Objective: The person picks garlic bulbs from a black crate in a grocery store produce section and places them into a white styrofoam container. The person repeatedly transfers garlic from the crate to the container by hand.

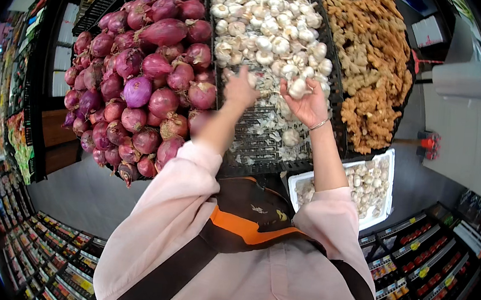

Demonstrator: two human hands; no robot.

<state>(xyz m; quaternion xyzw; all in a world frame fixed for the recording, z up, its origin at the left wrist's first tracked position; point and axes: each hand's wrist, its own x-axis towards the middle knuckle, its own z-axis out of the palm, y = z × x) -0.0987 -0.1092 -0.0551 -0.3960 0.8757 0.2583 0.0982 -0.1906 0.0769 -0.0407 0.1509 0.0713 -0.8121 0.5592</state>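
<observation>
A black plastic crate (pixel 261 163) with slotted sides holds a heap of white garlic bulbs (pixel 275 16). My right hand (pixel 307 108), palm turned up, holds a garlic bulb (pixel 298 88) in its curled fingers over the crate's right side. Slightly blurred, my left hand (pixel 241 91) reaches into the left side of the crate with fingers apart, beside several bulbs; its fingertips partly hide what lies under them. Loose garlic skins (pixel 265 122) litter the slotted crate floor between and below my hands. One single bulb (pixel 290 137) lies nearer to me, below my right hand.
Red onions (pixel 153 65) are piled left of the crate, ginger roots (pixel 370 62) right of it. A white foam box (pixel 385 198) with more garlic stands low by my right forearm. Stocked shelves (pixel 420 263) line the floor behind me. A plastic bag roll (pixel 464 82) is at right.
</observation>
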